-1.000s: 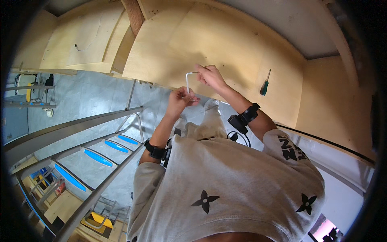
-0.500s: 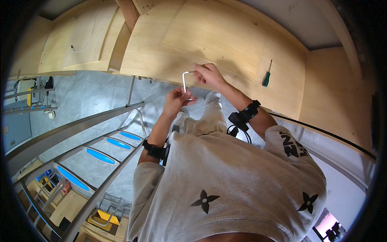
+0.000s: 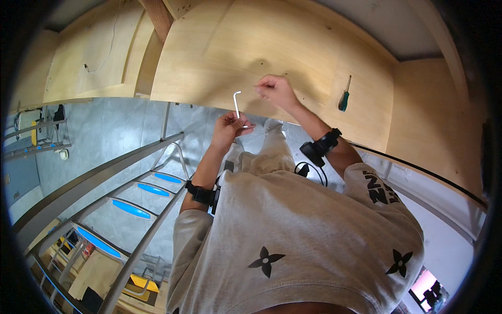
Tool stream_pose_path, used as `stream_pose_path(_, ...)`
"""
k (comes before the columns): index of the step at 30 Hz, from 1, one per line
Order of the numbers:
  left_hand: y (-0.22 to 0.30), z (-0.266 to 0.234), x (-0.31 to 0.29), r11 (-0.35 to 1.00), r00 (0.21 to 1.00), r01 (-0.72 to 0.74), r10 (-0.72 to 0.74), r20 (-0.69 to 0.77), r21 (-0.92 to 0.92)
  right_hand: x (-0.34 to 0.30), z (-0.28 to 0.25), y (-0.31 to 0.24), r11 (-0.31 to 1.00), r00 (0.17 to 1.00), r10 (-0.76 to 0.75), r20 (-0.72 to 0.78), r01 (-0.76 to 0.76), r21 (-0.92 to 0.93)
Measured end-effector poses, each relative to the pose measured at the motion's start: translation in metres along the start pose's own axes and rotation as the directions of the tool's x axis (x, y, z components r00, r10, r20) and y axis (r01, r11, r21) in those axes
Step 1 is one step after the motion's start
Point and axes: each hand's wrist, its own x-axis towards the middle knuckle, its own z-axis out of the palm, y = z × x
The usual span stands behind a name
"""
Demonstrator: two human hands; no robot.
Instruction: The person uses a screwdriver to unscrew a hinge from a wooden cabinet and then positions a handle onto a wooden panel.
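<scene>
Evidently, left hand (image 3: 227,129) closed round white hex key (image 3: 236,106), right hand (image 3: 278,92) outstretched, fingers curled, contents unclear

near the centre of the frame, the left hand (image 3: 228,128) grips a bent white rod (image 3: 236,104), its hooked end up. right of it, apart from the rod, the right hand (image 3: 278,91) has curled fingers over a pale wooden board (image 3: 209,78). a green-handled screwdriver (image 3: 343,101) lies right of centre; blue ladder treads (image 3: 130,209) cross the lower left.
</scene>
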Motion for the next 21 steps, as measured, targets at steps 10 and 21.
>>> stream_pose_path(10, -0.009, -0.029, -0.025, 1.000, 0.991, -0.022, 0.022, -0.135, -0.002, 0.103, -0.074, 0.044, 0.602, 0.957, -0.290, -0.029, 0.159, -0.782)
stream_pose_path(21, -0.010, -0.034, -0.036, 0.999, 0.978, -0.032, 0.023, -0.207, -0.043, 0.120, -0.060, 0.042, 0.282, 0.953, -0.211, 0.217, 0.272, -0.920)
